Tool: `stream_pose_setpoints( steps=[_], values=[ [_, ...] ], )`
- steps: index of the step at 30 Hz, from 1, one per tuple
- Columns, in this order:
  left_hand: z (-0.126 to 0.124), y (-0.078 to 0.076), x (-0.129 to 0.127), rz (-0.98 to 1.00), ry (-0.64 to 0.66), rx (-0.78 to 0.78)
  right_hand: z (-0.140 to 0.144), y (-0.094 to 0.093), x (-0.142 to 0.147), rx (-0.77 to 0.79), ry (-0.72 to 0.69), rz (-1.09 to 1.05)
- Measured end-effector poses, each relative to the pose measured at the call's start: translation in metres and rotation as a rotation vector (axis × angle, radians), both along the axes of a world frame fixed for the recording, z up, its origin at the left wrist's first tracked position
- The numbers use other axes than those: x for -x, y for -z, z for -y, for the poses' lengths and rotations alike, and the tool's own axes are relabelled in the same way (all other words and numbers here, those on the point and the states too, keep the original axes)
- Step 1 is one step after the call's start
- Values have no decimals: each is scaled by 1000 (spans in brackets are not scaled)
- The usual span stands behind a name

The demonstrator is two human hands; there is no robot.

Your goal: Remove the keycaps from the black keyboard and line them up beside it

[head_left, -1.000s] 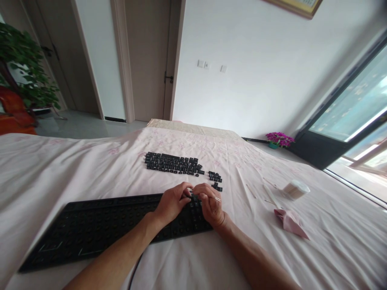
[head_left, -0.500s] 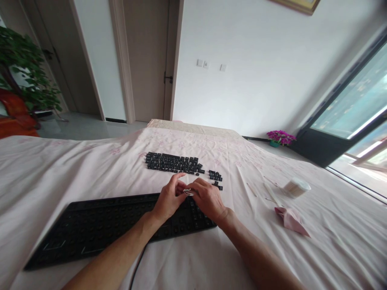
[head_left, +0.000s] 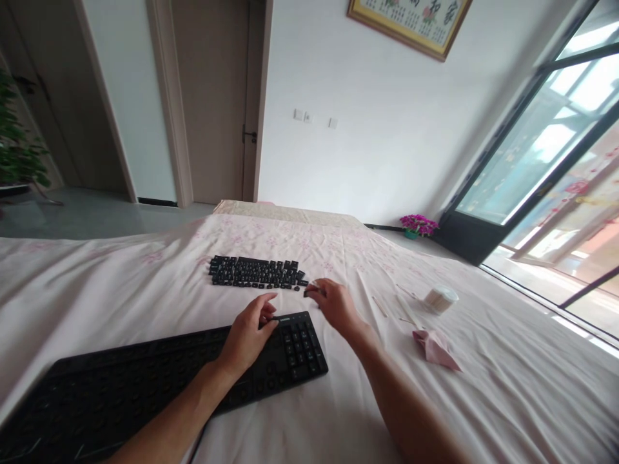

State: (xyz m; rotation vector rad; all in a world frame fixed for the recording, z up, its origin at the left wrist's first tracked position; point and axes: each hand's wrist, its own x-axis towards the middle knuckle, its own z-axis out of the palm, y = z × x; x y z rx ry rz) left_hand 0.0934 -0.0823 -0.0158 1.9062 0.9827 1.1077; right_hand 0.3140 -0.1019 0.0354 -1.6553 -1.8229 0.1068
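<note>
Head view: the black keyboard (head_left: 159, 374) lies on the pink bedsheet (head_left: 483, 399), most of its keycaps off and set out in rows (head_left: 256, 273) farther up the bed. The right hand (head_left: 333, 304) reaches to the right end of those rows, fingers pinched together on what looks like 1 small keycap (head_left: 309, 293); too small to be sure. The left hand (head_left: 249, 332) rests loosely curled on the keyboard's top edge by the number pad, holding nothing that I can make out. A keycap is light, stiff and smooth, likely to slip, so it is best pinched by 2 opposite sides. Compared with 0.5 s ago, the hands have parted: the right has moved off the keyboard to the rows, and the view has tilted up.
</note>
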Motion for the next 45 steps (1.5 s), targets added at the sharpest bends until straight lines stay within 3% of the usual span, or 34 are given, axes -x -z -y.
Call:
stream_pose_setpoints(
  steps=[4, 6, 9, 14, 22, 30, 33, 35, 37, 41, 45],
  values=[
    [0, 1, 1, -118, 39, -127, -22, 9, -71, 73, 365, 30],
    [0, -1, 1, -155, 52, -147, -28, 17, -99, 131, 468, 80],
    [1, -3, 0, -186, 58, -152, -33, 30, -124, 165, 510, 100],
    [3, -5, 0, -215, 66, -162, -44, 47, -137, 213, 530, 137],
    [2, -4, 1, -231, 78, -176, -55, 49, -143, 249, 472, 155],
    [3, -8, 1, -227, 73, -176, -39, 22, -116, 165, 425, 117],
    [4, -8, 1, -235, 69, -176, -30, 2, -85, 157, 270, 66],
    [4, -8, 2, -234, 72, -172, -22, -11, -58, 101, 19, 19],
    [5, -9, 2, -228, 75, -169, -12, -21, -32, 80, -122, -3],
    [5, -9, 3, -222, 82, -170, 2, -26, 4, 143, -192, -191],
    [5, -9, 3, -218, 83, -171, 6, -22, 17, 297, -289, -327]
  ],
)
